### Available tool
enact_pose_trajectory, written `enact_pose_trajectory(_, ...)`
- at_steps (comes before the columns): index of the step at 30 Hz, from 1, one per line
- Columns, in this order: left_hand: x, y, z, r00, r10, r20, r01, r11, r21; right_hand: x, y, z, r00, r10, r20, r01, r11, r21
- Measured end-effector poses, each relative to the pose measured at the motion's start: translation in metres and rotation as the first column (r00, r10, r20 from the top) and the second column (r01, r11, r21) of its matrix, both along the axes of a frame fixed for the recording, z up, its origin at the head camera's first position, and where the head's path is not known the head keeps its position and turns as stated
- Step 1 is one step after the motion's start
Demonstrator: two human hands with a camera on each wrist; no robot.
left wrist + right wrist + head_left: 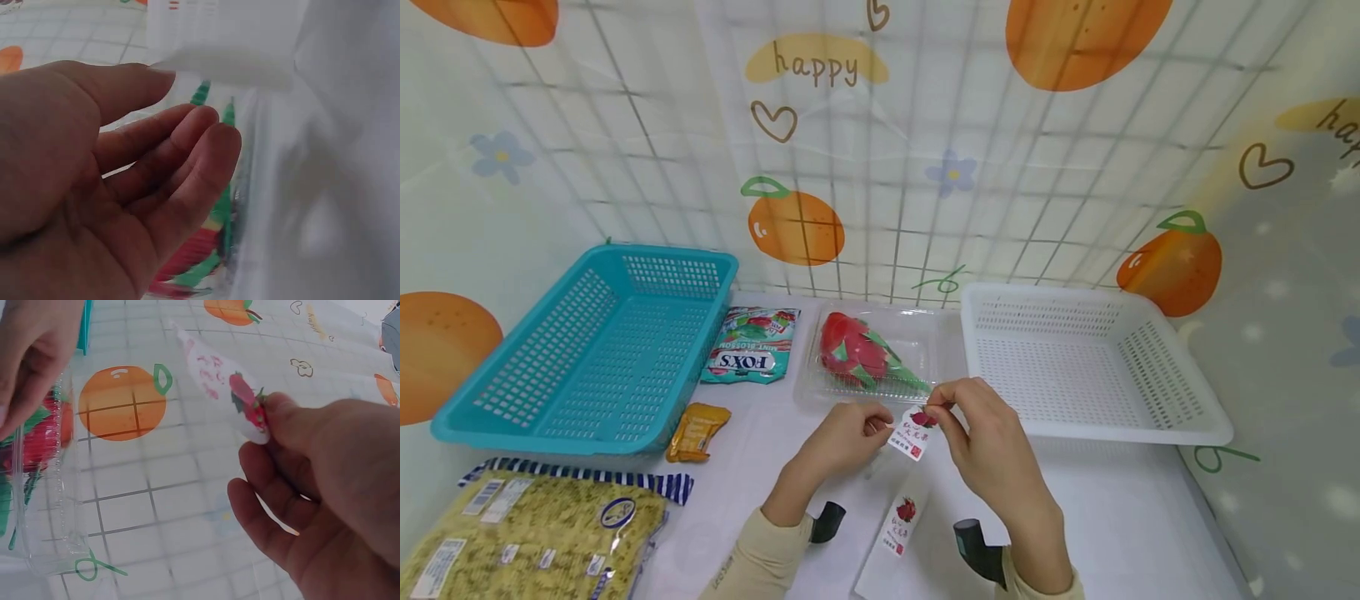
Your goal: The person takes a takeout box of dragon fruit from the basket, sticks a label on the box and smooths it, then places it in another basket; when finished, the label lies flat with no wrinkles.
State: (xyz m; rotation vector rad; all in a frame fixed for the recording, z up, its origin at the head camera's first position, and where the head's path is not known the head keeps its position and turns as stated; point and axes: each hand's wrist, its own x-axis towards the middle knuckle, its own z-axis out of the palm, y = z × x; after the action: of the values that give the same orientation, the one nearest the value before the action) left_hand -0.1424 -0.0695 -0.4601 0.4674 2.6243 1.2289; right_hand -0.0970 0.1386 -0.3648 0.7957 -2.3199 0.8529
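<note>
My right hand (988,442) pinches a white label (912,435) printed with a red dragon fruit between thumb and forefinger. Its other end tapers away free in the right wrist view, the printed face showing. My left hand (850,437) is close beside the label's left edge in the head view. In the left wrist view its fingers (219,144) bend loosely, apart from the thumb. Below both hands lies a white strip (872,571) bearing another such label (901,523). Behind them, a red dragon fruit (853,346) with green tips sits inside a clear plastic box (925,321).
A turquoise basket (587,446) stands at left and a white basket (1120,429) at right. Between the turquoise basket and the clear box lies a FOX'S candy bag (751,346). An orange-brown packet (697,432) and a large yellowish bag (550,533) lie nearer the front left.
</note>
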Motion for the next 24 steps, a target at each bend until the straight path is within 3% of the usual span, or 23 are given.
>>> enact_pose_trajectory(3, 0.001, -0.002, 0.005, 1.0, 0.011, -0.024, -0.011, 1.0, -0.008, -0.001, 0.0, -0.002, 1.0, -0.001, 0.03, 0.001, 1.0, 0.008)
enact_pose_trajectory(7, 0.004, -0.009, 0.02, 1.0, 0.005, 0.002, -0.006, 0.995, 0.099, -0.003, -0.001, -0.004, 0.998, 0.003, 0.06, -0.005, 1.0, 0.018)
enact_pose_trajectory(12, 0.013, -0.019, 0.046, 0.996, -0.061, 0.066, 0.04, 0.96, 0.278, -0.003, -0.003, -0.005, 0.996, 0.006, 0.084, -0.01, 0.999, 0.041)
enact_pose_trajectory(17, 0.022, -0.021, 0.063, 0.993, -0.112, 0.023, 0.1, 0.948, 0.301, -0.002, -0.005, -0.005, 0.994, 0.02, 0.11, -0.025, 0.999, 0.042)
enact_pose_trajectory(21, 0.026, -0.019, 0.068, 0.997, -0.069, -0.027, 0.074, 0.958, 0.277, -0.002, -0.008, -0.006, 0.996, 0.032, 0.085, -0.034, 0.999, 0.032)
enact_pose_trajectory(24, 0.028, -0.017, 0.069, 1.0, 0.008, -0.024, -0.001, 0.957, 0.289, -0.003, -0.008, -0.007, 0.999, 0.02, 0.035, -0.02, 1.0, 0.003)
